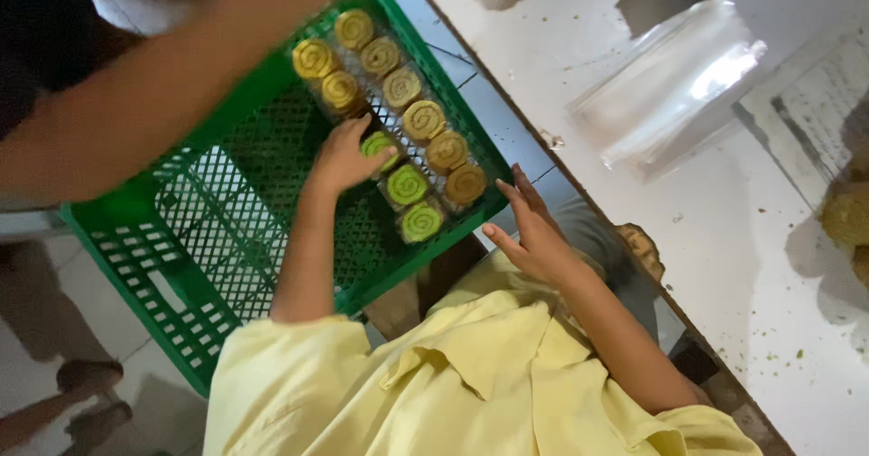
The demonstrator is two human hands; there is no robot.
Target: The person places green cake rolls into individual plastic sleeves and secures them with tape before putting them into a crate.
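A green plastic lattice crate (181, 266) stands on the floor beside a white table. At its far end lie clear packs of round swirl cakes, brown-yellow ones (403, 87) and green ones (407, 185). My left hand (337, 159) reaches into the crate and rests its fingers on the near green cake pack. My right hand (529, 230) hovers at the crate's right rim with fingers spread and nothing in it. Yellow sleeves cover my upper arms.
Another person's bare forearm (154, 103) stretches over the crate's upper left side, and feet (90, 402) show at lower left. The white table (724, 239) carries a stack of clear plastic bags (674, 80), a printed paper, crumbs, and a brown cake (846, 212) at the right edge.
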